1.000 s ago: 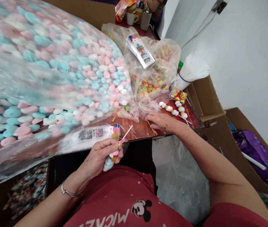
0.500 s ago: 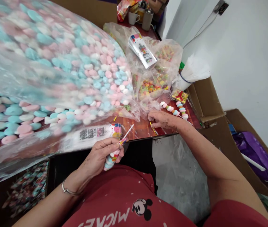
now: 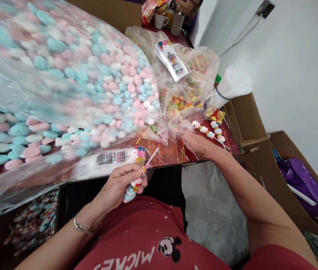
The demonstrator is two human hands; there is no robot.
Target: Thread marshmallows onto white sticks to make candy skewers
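Note:
My left hand (image 3: 127, 178) is closed round a wrapped marshmallow skewer (image 3: 131, 192), pinching the gathered neck of its clear printed bag. The skewer's white stick (image 3: 152, 156) points up and right out of the fingers. My right hand (image 3: 197, 145) rests at the table's front edge, back of the hand up, its fingertips curled under and hidden. Just left of it lies a thin gold twist tie (image 3: 182, 153). Two unwrapped marshmallow skewers (image 3: 217, 131) lie beyond the right hand. A stack of printed clear bags (image 3: 111, 159) lies behind the left hand.
A huge clear bag of pastel marshmallows (image 3: 97, 82) covers the table's left side. Bags of small coloured candies (image 3: 179, 103) lie behind, with another bag stack (image 3: 171, 62) on top. A bundle of white sticks (image 3: 229, 88) and cardboard boxes (image 3: 244, 120) stand at right. Finished skewers fill a box (image 3: 38, 221) below left.
My right hand has shifted slightly right and its fingers have curled down out of sight. A gold tie by it now lies differently. My left hand holds the wrapped skewer as before.

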